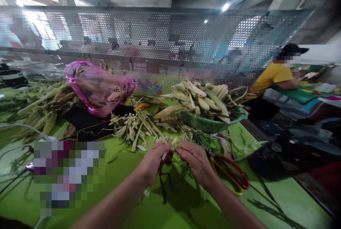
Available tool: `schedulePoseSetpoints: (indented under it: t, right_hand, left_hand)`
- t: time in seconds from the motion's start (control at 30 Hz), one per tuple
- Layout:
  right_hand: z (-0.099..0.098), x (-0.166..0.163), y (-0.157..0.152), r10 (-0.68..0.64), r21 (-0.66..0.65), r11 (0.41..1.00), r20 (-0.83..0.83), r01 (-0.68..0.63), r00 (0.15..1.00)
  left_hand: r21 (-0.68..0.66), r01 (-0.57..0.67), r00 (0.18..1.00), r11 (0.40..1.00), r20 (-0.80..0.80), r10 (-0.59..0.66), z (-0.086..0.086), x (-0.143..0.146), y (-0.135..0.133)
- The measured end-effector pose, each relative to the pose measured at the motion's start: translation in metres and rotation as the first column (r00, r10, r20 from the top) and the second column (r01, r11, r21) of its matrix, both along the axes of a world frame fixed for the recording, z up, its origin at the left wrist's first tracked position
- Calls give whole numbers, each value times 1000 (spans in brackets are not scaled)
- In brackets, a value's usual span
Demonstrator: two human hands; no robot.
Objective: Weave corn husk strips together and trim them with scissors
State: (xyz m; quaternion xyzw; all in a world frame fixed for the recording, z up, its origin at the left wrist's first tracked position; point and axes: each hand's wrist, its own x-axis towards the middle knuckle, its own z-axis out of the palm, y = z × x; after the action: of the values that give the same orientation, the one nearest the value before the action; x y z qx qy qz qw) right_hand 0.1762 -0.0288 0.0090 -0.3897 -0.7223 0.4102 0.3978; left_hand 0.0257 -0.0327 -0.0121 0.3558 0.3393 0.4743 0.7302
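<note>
My left hand [154, 159] and my right hand [194, 158] meet over the green table, fingers pinched close together. Between the fingertips is a small bundle of pale corn husk strips [173, 143]. Something dark reddish shows beneath the left fingers, partly hidden, and a dark strand [163, 188] hangs below it. Just beyond the hands lies a heap of cut husk pieces [133, 124]. Scissors [231, 175] with red and yellow handles rest to the right of my right hand.
A green basket [210, 124] heaped with dried corn husks [202, 97] stands behind. A pink plastic bag [102, 88] sits at the back left, beside more husks [45, 104]. A perforated metal screen [149, 44] borders the table. At right, a person in yellow [274, 78] sits at another table.
</note>
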Motion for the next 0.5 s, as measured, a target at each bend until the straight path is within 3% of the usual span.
schedulePoseSetpoints:
  t: [0.17, 0.4, 0.5]
  right_hand:
    - [-5, 3, 0, -69, -53, 996, -16, 68, 997]
    - [0, 3, 6, -87, -121, 990, -96, 75, 992]
    - [-3, 2, 8, -141, -150, 982, -150, 118, 979]
  left_hand:
    - [5, 2, 1000, 1000, -3, -2, -1, -5, 2]
    - [295, 122, 967, 948, -250, -47, 4, -15, 13]
    - [332, 178, 940, 926, -335, -60, 0, -14, 13]
